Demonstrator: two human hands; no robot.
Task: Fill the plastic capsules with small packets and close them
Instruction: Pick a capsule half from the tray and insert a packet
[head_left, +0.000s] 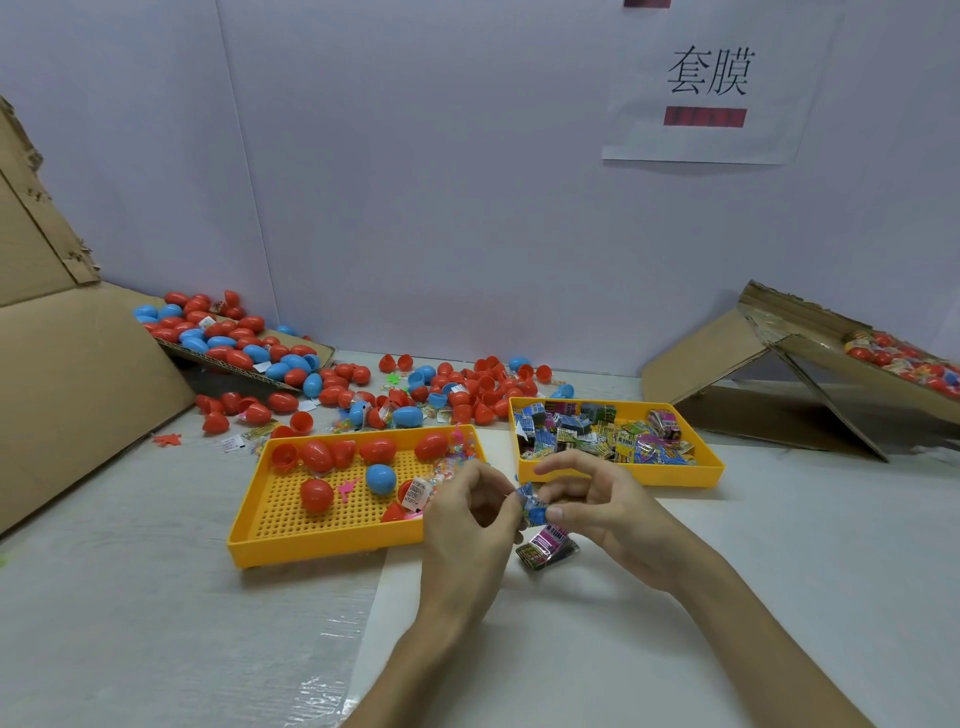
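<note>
Your hands are together at the near centre of the counter, just above it. Your right hand pinches a blue capsule half btwn thumb and fingertips. Your left hand is curled, and its fingertips look to be pinching the packet that pokes out of that half. The exact contact is partly hidden, so treat that as likely, not certain.

Key relation: the packet's long axis runs up and to the far left out of the half, i.e. the opening faces your left hand. The push prob. has to go along that line, left hand driving toward the right, w/ the right hand bracing. The packet isn't fully in, so fold or tuck the loose end first or the halves may not close.

No matching half is visible in either hand. The nearest capsules lie in the left tray, just left of your left hand, so that hand is closer for the fetch. The packet tray is just beyond your right hand. A spare packet lies on the counter directly under your hands.
</note>
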